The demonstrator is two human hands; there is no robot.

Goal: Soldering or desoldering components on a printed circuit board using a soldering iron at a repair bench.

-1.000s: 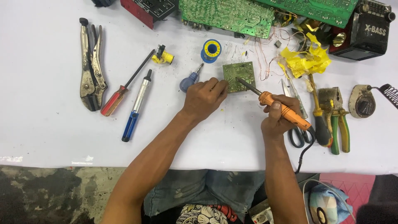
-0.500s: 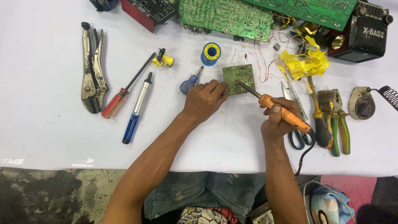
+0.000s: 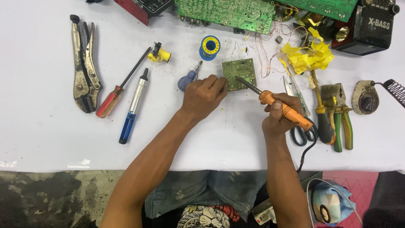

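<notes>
- Small green circuit board (image 3: 239, 74) lies flat on the white desk (image 3: 50, 139), just above frame centre, slightly turned so its edges run off-square to the desk edge.
- Left hand (image 3: 203, 96) sits at about 8 o'clock of the board. Fingers (image 3: 219, 82) curled narrow, tips pressing on the board's lower-left corner, pinning it; whether they also pinch a strand of solder cannot be told.
- Right hand (image 3: 278, 118) lies at about 4 o'clock of the board, apart from it, fingers wrapped around the orange handle of a soldering iron (image 3: 274, 102).
- Key relation: the iron's long axis runs from 4 o'clock up to 10 o'clock, dark tip over the board's middle, touching or just above it; contact too fine to confirm. Handle low-right, tip high-left.
- Left hand is the nearer one to the board, in contact; right hand reaches it only through the iron's shaft.
- Iron's cord trails off toward 5 o'clock, past black-handled scissors (image 3: 301, 126).
- Blue-handled screwdriver (image 3: 188, 78) just beside the left hand at 10 o'clock, not held.
- Solder spool (image 3: 209, 46), blue and yellow, at 11 o'clock of the board, near but apart.
- Crumpled yellow tape (image 3: 308, 57) at 2 o'clock of the board; green-handled pliers (image 3: 339, 118) farther out at 4 o'clock.
- Locking pliers (image 3: 83, 71) and red-handled screwdriver (image 3: 116, 95) far out at 9 o'clock, well apart from both hands.
</notes>
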